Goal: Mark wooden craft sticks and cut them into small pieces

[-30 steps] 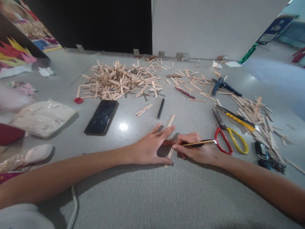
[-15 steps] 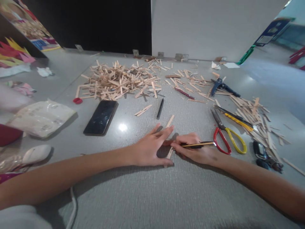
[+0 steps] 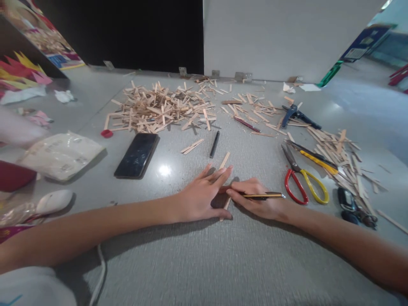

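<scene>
Your left arm (image 3: 105,227) extends from eight o'clock, left hand (image 3: 201,199) spread over a wooden stick (image 3: 225,159) on the table (image 3: 178,263), just below centre, slanting one to seven o'clock. Your right arm (image 3: 338,240) extends from four, right hand (image 3: 259,208) pinching a pen (image 3: 268,195) beside it.

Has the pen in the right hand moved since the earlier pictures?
Yes, slightly: the pen in the right hand has its rear end farther left and closer to the person, judged against the scissors on the table.
</scene>
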### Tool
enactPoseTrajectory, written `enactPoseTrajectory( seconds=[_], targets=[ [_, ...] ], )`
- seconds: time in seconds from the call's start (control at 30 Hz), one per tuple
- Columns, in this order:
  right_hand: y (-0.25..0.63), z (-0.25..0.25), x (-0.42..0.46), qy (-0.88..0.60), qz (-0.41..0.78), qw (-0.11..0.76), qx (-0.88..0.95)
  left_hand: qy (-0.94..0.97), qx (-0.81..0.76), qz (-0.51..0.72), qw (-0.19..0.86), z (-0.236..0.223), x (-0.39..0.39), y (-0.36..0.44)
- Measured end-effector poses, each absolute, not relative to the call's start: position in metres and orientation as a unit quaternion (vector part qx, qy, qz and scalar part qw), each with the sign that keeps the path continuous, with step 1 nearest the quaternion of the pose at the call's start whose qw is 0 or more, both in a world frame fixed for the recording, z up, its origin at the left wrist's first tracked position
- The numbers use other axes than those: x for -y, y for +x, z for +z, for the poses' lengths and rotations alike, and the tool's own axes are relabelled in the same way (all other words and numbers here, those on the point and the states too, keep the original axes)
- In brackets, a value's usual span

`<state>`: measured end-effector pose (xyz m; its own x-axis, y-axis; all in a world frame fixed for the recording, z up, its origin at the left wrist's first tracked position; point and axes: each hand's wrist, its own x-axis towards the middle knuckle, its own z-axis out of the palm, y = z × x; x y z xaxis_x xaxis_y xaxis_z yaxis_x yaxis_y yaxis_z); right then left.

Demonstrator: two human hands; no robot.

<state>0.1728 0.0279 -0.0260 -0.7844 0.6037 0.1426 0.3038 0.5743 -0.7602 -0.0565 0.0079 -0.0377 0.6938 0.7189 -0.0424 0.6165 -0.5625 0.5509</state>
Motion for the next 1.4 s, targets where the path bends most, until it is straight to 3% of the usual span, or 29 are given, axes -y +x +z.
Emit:
enactPoseTrajectory(
  seconds=[0.53, 0.93, 1.4],
  targets=[
    [0.1725, -0.0251, -0.0284, -0.282, 0.415, 0.202, 0.841, 0.876, -0.382, 0.093, 0.279, -0.0384, -0.0073, -0.0555],
    [0.1723, -0.0338, -0.0298, -0.237, 0.330, 0.241, 0.881, 0.869, -0.400, 0.070, 0.284, -0.0346, -0.0079, -0.0547],
    [0.1736, -0.0307, -0.0285, -0.304, 0.392, 0.209, 0.843, 0.879, -0.390, 0.073, 0.266, -0.0380, -0.0080, -0.0537]
  ],
)
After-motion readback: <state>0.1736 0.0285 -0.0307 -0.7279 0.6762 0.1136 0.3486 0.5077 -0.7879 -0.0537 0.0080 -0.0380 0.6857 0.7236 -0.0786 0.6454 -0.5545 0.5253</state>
